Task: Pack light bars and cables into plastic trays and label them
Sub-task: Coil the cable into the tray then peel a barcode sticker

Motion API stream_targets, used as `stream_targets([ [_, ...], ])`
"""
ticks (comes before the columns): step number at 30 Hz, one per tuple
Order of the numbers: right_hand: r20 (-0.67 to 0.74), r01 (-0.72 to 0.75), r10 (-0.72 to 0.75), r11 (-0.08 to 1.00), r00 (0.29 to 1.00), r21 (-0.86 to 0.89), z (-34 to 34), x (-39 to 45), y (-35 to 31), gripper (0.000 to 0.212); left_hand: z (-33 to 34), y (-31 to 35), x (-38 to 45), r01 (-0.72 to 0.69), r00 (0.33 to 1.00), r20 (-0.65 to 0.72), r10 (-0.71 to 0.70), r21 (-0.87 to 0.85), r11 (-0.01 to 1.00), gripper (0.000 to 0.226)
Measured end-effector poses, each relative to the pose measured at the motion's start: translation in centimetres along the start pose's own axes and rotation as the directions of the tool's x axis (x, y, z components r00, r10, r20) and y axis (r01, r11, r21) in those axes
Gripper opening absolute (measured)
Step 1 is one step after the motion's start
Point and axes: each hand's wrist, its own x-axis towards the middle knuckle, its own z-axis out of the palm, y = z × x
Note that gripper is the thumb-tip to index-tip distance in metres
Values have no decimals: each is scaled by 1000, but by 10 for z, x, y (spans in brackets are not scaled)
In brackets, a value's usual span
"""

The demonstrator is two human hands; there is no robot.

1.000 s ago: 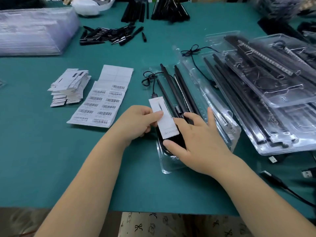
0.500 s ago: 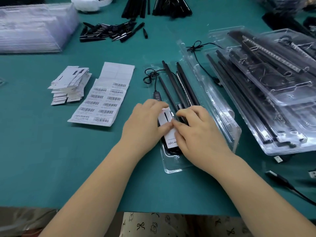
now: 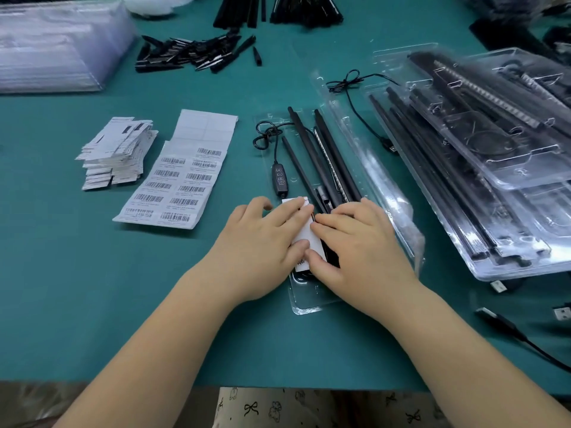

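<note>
The table [image 3: 92, 288] is covered in plain teal green, and the long bars [image 3: 312, 156] and the thin cable [image 3: 268, 134] in the see-through tray [image 3: 304, 304] are black. The small card [image 3: 304, 233] under the fingers is white with a bit of dark print, the sheet of stickers [image 3: 182, 180] is white with black stripy barcodes, and the pile of little cards [image 3: 117, 152] is white and grey. At the bottom edge there is cream cloth [image 3: 278, 407] with tiny black bows on it, and the little pointy pieces [image 3: 191, 54] far off are black.
</note>
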Motion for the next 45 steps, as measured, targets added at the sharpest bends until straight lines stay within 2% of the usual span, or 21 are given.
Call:
stream_targets([
  [6, 22, -20, 20, 1000, 1000, -20, 1, -4, 11, 24, 1, 8, -2, 7, 999, 54, -6, -13, 1000, 64],
  [14, 29, -1, -3, 994, 1000, 108, 1, -5, 4, 10, -3, 13, 5, -124, 991, 50, 126, -48, 991, 59],
  [17, 106, -84, 67, 981, 992, 173, -5, -7, -7, 27, -3, 8, 8, -95, 994, 43, 102, -134, 986, 57],
  [18, 118, -46, 27, 985, 993, 164, -9, -11, -13, 33, -4, 6, 8, -87, 994, 51, 96, -161, 983, 56],
  [20, 4, 151, -156, 961, 988, 230, -16, -26, -27, 32, -4, 2, 9, -79, 992, 83, 94, -168, 983, 58],
  [22, -233, 308, -242, 899, 942, 311, -26, -46, -40, 24, -3, 0, 9, -66, 993, 82, 80, -167, 984, 61],
  [23, -334, 314, -207, 898, 919, 308, -31, -55, -42, 24, -3, -1, 9, -64, 995, 60, 76, -180, 982, 62],
  [25, -453, 192, -41, 937, 890, 292, -40, -65, -31, 31, -4, -2, 8, -72, 997, 12, 77, -218, 973, 62],
  [26, -442, 88, 67, 943, 894, 321, -43, -66, -23, 41, -4, -3, 8, -77, 997, -6, 78, -228, 971, 61],
  [28, -254, -101, 222, 904, 941, 416, -45, -63, -10, 56, -4, -3, 7, -85, 996, -32, 79, -235, 968, 58],
  [30, -70, -170, 217, 898, 974, 406, -38, -63, -8, 53, -3, -4, 6, -72, 997, -57, 60, -257, 964, 54],
  [33, 15, -187, 188, 963, 982, 193, -21, -69, -12, 46, -1, -6, 2, -15, 999, -48, 1, -311, 950, 57],
  [35, 105, -209, 193, 962, 975, 174, -17, -69, -13, 46, 0, -8, 2, 15, 999, -24, -24, -319, 948, 58],
  [39, 112, -133, 128, 990, 985, 36, -14, -70, -8, 42, -1, -16, 2, 17, 1000, 18, -13, -217, 976, 60],
  [41, 91, -106, 106, 994, 990, -7, -12, -68, -9, 42, -2, -19, 0, 9, 1000, 15, -6, -232, 973, 60],
  [43, 81, -87, 90, 996, 993, -35, -11, -68, -9, 43, -1, -21, -3, 36, 999, 24, -29, -380, 924, 41],
  [45, 71, -74, 78, 996, 994, -49, -11, -68, -8, 45, -1, -24, -5, 135, 991, 75, -112, -559, 818, 24],
])
